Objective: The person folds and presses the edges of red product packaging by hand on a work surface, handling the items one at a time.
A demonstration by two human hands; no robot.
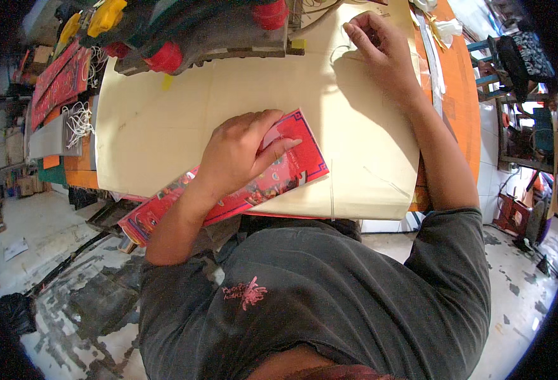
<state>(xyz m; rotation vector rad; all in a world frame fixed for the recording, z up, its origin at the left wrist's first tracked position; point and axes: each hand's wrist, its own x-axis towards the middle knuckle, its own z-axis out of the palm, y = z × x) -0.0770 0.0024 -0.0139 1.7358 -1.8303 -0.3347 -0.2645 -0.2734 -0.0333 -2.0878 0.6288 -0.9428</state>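
Note:
A long, flat, red printed piece (279,171), glossy and with a blue line border, lies slanted across the near edge of the table. My left hand (241,149) grips its upper part, thumb on top and the other fingers over the far edge. Its lower left end juts out past the table edge, under my forearm. Up at the far right, my right hand (380,41) is raised above the table with thumb and fingers pinched together. A thin curved line shows beside those fingertips; whether it is a cord or a shadow I cannot tell.
A dark machine with red round parts (163,57) and yellow parts (106,18) stands at the far left. Pale sheeting (165,126) covers the orange table (459,114). More red printed pieces (60,82) and white cords (77,123) lie at the left. A blue stool (486,81) stands right.

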